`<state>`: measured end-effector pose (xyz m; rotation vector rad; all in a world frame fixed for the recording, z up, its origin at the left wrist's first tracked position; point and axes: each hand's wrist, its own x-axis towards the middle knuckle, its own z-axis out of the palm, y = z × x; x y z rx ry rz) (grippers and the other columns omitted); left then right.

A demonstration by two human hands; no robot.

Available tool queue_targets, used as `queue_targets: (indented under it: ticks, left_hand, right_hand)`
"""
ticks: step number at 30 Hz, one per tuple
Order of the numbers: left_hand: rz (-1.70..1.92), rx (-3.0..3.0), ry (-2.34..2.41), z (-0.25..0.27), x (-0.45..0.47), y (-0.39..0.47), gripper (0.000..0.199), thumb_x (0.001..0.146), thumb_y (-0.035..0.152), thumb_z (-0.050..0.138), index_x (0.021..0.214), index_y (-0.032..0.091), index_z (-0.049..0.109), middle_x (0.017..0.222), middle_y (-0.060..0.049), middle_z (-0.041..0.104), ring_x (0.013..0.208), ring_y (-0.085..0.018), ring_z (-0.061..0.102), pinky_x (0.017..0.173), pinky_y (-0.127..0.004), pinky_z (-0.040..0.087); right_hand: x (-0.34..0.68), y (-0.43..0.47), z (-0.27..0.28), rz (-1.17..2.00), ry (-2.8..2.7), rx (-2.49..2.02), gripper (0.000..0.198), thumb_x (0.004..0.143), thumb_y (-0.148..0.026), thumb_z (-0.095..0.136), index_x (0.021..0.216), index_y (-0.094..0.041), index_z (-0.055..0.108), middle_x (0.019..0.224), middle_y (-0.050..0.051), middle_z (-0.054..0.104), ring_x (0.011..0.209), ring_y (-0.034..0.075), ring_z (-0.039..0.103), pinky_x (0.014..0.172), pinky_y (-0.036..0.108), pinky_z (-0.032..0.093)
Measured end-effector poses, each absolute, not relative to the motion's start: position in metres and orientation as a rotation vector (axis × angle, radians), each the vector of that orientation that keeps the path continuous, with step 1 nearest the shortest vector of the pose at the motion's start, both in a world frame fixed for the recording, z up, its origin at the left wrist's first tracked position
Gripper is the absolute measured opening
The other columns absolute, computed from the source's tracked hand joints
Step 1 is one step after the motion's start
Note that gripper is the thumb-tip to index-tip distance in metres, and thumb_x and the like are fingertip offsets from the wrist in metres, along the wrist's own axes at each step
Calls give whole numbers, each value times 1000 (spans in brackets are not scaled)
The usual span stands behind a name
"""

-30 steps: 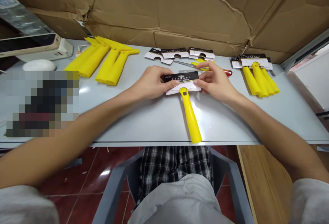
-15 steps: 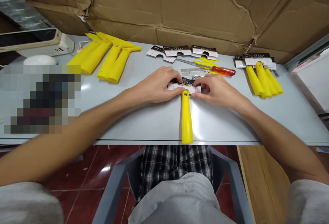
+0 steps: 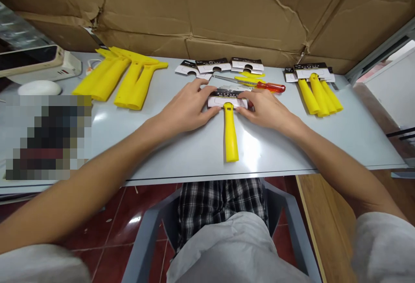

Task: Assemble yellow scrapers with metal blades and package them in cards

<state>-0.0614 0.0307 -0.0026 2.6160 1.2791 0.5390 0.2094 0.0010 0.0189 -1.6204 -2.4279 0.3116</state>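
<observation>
A scraper (image 3: 231, 138) with a yellow handle lies in front of me, its handle towards the table's front edge. A black-and-white card sleeve (image 3: 223, 101) covers its head. My left hand (image 3: 189, 103) pinches the left end of the sleeve between thumb and fingers. At the right end, my right hand (image 3: 262, 106) grips the sleeve the same way, its fingertips on the black strip and its thumb at the lower edge. Just beyond the hands lies a screwdriver (image 3: 270, 87) with a red handle. The blade inside the sleeve is hidden.
Several yellow handles (image 3: 136, 84) without cards lie at the left. Loose card sleeves (image 3: 212, 65) rest at the back, and carded scrapers (image 3: 319, 94) are stacked at the right. A white mouse (image 3: 39, 88) and a phone (image 3: 30, 60) sit far left. Cardboard (image 3: 243, 14) walls the back.
The scraper has moved away from the table's front edge, with both hands on its sleeve. My left fingers have spread a little. The whole view has shifted slightly.
</observation>
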Motion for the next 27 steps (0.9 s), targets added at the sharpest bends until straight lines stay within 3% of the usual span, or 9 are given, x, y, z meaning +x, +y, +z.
queue_targets:
  ticks: [5,8,10,12,15,22,27]
  left_hand:
    - [430,2613,1438,-5,-68,-2,74,112,50,50,172,8,45,181,-27,42,166,-44,45,137,-58,35]
    - [293,2621,1522,-15,-79,-26,79,114,54,43,170,-1,45,181,-33,40,169,-46,40,139,-59,32]
    - [211,2632,1537,-23,-85,-39,80,114,54,40,169,-4,47,184,-34,35,174,-49,30,141,-60,26]
    - [180,2609,1591,-28,-86,-50,80,116,55,34,174,1,44,188,-29,28,177,-46,23,143,-60,20]
    - [140,2571,1639,-30,-81,-58,80,118,54,26,179,4,38,190,-25,24,179,-41,20,143,-63,16]
    - [160,2515,1665,-28,-77,-58,81,118,50,17,181,2,33,191,-20,23,179,-39,19,144,-63,13]
    - [165,2527,1663,-31,-77,-56,82,117,52,18,180,1,36,191,-20,24,179,-39,20,143,-63,14]
  right_hand:
    - [223,-25,15,193,-2312,-1703,64,108,-45,52,162,-10,58,148,24,69,132,40,66,114,55,53]
    - [232,-51,4,171,-2338,-1708,69,109,-49,49,162,-5,58,159,26,64,149,43,58,127,60,48]
    - [236,-65,-6,187,-2395,-1704,80,110,-58,45,169,-4,49,174,25,50,165,42,45,138,61,38]
    - [235,-74,-14,222,-2441,-1763,91,111,-68,37,176,-4,38,186,22,29,178,40,25,146,61,24]
    - [232,-76,-19,274,-2470,-1867,97,113,-70,23,180,0,26,190,21,10,182,36,9,149,58,12]
    - [226,-70,-14,278,-2471,-1925,94,113,-64,22,181,1,23,190,22,8,182,35,7,148,62,9]
    - [219,-62,1,286,-2486,-1965,88,111,-58,37,175,3,37,187,26,22,179,40,20,145,65,23]
